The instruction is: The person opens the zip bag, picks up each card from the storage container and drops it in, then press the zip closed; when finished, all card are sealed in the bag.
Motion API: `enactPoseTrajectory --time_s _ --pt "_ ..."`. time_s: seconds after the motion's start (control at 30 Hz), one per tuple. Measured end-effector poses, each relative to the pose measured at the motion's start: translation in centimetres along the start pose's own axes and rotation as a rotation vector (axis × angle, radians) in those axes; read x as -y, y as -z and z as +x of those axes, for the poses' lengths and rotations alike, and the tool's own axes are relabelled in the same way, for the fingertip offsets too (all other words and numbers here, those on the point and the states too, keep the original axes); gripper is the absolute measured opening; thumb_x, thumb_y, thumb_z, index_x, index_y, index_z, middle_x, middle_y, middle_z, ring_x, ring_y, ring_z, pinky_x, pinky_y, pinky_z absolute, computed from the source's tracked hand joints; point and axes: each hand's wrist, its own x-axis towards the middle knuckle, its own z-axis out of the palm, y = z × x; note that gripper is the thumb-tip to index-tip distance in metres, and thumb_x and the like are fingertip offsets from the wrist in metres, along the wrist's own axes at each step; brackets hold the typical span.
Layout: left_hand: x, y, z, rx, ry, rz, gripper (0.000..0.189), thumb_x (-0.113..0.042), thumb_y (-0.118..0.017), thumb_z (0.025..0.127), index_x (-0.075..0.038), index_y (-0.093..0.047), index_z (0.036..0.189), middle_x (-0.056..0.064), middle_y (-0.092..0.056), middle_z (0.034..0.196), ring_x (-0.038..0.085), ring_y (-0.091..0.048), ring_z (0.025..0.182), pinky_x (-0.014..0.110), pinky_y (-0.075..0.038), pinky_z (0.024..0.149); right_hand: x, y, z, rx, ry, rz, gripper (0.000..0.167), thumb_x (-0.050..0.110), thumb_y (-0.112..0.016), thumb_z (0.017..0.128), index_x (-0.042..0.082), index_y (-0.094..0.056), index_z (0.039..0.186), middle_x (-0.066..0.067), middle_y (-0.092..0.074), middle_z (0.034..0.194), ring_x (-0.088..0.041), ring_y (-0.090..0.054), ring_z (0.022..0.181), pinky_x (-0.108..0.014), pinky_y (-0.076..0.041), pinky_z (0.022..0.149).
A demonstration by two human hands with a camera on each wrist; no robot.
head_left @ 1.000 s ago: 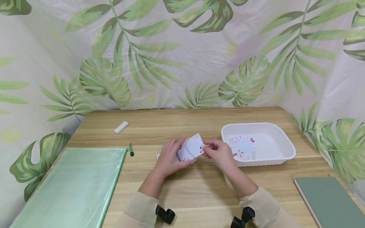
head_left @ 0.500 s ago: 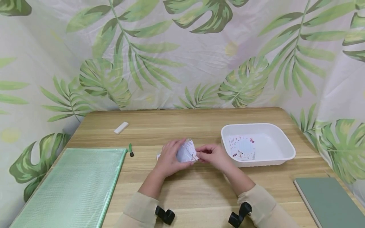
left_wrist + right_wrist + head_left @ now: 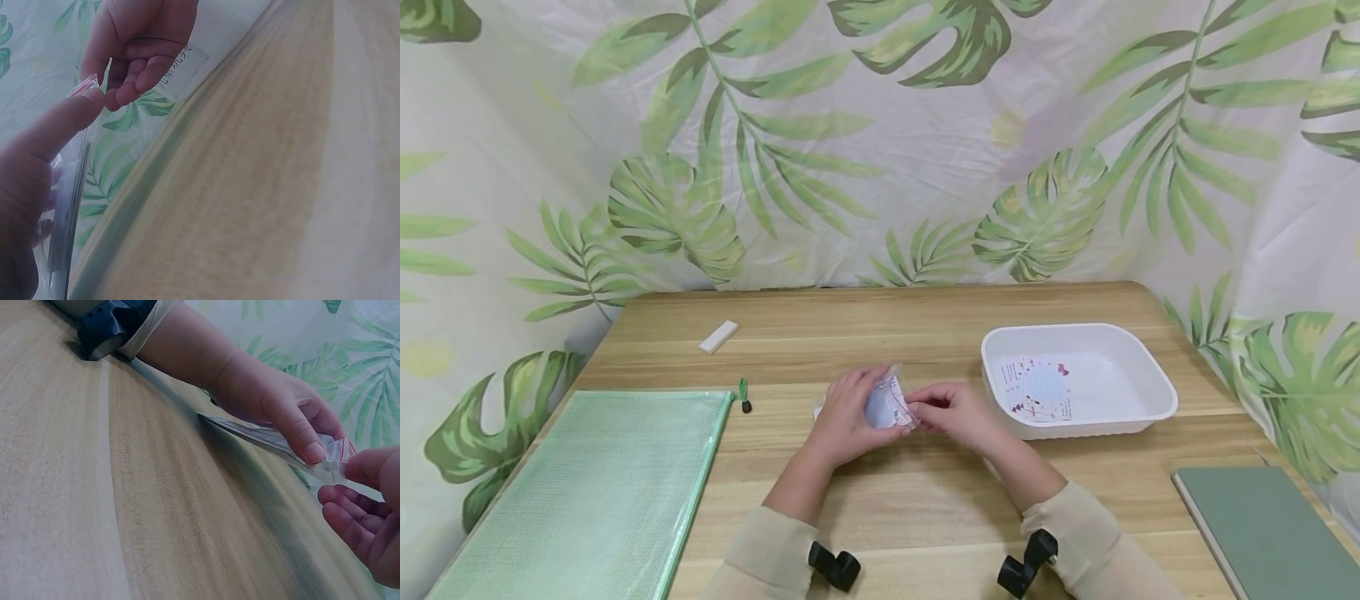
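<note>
My left hand (image 3: pixel 846 421) grips a clear zip-top plastic bag (image 3: pixel 886 404) with printed cards inside, its thumb along the near side. Stacked edges of the cards show through the plastic in the left wrist view. At the bag's mouth, a red zip line (image 3: pixel 347 448) runs by the fingertips of my right hand (image 3: pixel 958 417). The right thumb and forefinger pinch that edge. Part of the bag is hidden behind the left hand. To the right, a printed card (image 3: pixel 1043 390) with a floral border lies in the white plastic tray (image 3: pixel 1078 430).
A mint-green mesh zip pouch (image 3: pixel 587 483) lies at the left, its black-and-green zip pull (image 3: pixel 746 400) beside it. Farther back is a small white block (image 3: pixel 719 336). A grey-green notebook (image 3: pixel 1270 525) lies at the right on the wooden table (image 3: pixel 917 525).
The card that stuck out of the bag has slid left into it. My right hand has moved left and slightly down to the bag's mouth; the left hand has stayed in place.
</note>
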Motion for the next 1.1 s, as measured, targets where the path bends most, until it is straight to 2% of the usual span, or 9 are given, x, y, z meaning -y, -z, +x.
enactPoseTrajectory --time_s 0.13,0.3,0.37,0.53,0.63,0.77,0.93,1.0,1.1 --pt "0.0 0.0 0.0 0.003 0.006 -0.001 0.092 -0.046 -0.084 0.066 -0.009 -0.049 0.143 0.012 -0.056 0.134 0.035 -0.049 0.127 0.053 -0.035 0.109 0.3 0.4 -0.4 0.01 0.008 -0.01 0.028 0.013 -0.062 0.094 -0.006 -0.068 0.114 -0.012 -0.071 0.091 -0.009 -0.064 0.073 -0.037 -0.06 0.076" --pt "-0.1 0.1 0.0 0.007 0.008 0.004 0.094 -0.047 -0.083 0.065 -0.01 -0.049 0.144 0.013 -0.057 0.133 0.035 -0.05 0.126 0.052 -0.036 0.108 1.1 1.8 -1.2 -0.025 0.022 -0.042 0.031 0.014 -0.063 0.094 -0.006 -0.066 0.117 -0.023 -0.069 0.101 -0.018 -0.069 0.078 -0.039 -0.059 0.077" --pt "-0.1 0.1 0.0 0.008 0.01 0.006 0.094 -0.047 -0.083 0.065 -0.011 -0.048 0.144 0.013 -0.057 0.132 0.035 -0.05 0.125 0.053 -0.036 0.108 1.5 2.9 -1.6 -0.053 0.037 -0.059 0.032 0.015 -0.063 0.094 -0.007 -0.065 0.118 -0.026 -0.069 0.103 -0.02 -0.07 0.08 -0.038 -0.06 0.077" --pt "-0.1 0.1 0.1 0.015 0.015 -0.002 0.093 -0.047 -0.083 0.065 -0.011 -0.048 0.144 0.013 -0.057 0.132 0.035 -0.049 0.126 0.054 -0.035 0.109 2.0 6.9 -1.9 -0.15 0.07 -0.129 0.033 0.014 -0.063 0.095 -0.009 -0.064 0.118 -0.025 -0.069 0.1 -0.009 -0.067 0.076 -0.028 -0.059 0.072" --pt "-0.1 0.1 0.2 0.016 0.015 -0.002 0.093 -0.047 -0.083 0.065 -0.011 -0.048 0.144 0.013 -0.057 0.133 0.035 -0.049 0.126 0.054 -0.035 0.109 1.7 9.5 -2.0 -0.205 0.04 -0.22 0.033 0.018 -0.063 0.095 -0.005 -0.066 0.119 -0.022 -0.07 0.101 -0.008 -0.065 0.077 -0.028 -0.057 0.073" --pt "0.0 0.1 0.2 0.012 0.012 -0.001 0.093 -0.046 -0.083 0.065 -0.01 -0.049 0.143 0.013 -0.057 0.132 0.035 -0.049 0.126 0.054 -0.035 0.108 0.8 12.7 -2.0 -0.233 -0.036 -0.359 0.037 0.024 -0.061 0.096 -0.001 -0.064 0.124 -0.022 -0.069 0.11 -0.022 -0.065 0.09 -0.033 -0.054 0.079" --pt "0.1 0.0 0.2 0.011 0.014 -0.004 0.093 -0.046 -0.084 0.065 -0.01 -0.049 0.143 0.013 -0.057 0.132 0.035 -0.05 0.125 0.053 -0.035 0.109 -1.1 15.7 -1.5 -0.218 -0.166 -0.497 0.04 0.024 -0.06 0.096 0.001 -0.061 0.129 -0.022 -0.062 0.124 -0.033 -0.057 0.11 -0.045 -0.049 0.094" --pt "0.0 0.0 0.2 0.01 0.013 -0.004 0.093 -0.046 -0.084 0.065 -0.01 -0.049 0.143 0.013 -0.057 0.131 0.035 -0.05 0.125 0.053 -0.035 0.108 -1.9 16.6 -1.3 -0.201 -0.209 -0.543 0.04 0.022 -0.061 0.095 0.002 -0.06 0.13 -0.022 -0.061 0.124 -0.034 -0.055 0.111 -0.049 -0.047 0.098" --pt "-0.1 0.0 0.2 0.009 0.009 -0.001 0.092 -0.046 -0.083 0.065 -0.01 -0.049 0.143 0.013 -0.058 0.13 0.035 -0.05 0.124 0.054 -0.035 0.108 -3.0 17.7 -1.0 -0.17 -0.244 -0.592 0.041 0.019 -0.064 0.093 -0.001 -0.059 0.129 -0.023 -0.061 0.12 -0.034 -0.053 0.106 -0.05 -0.046 0.096"
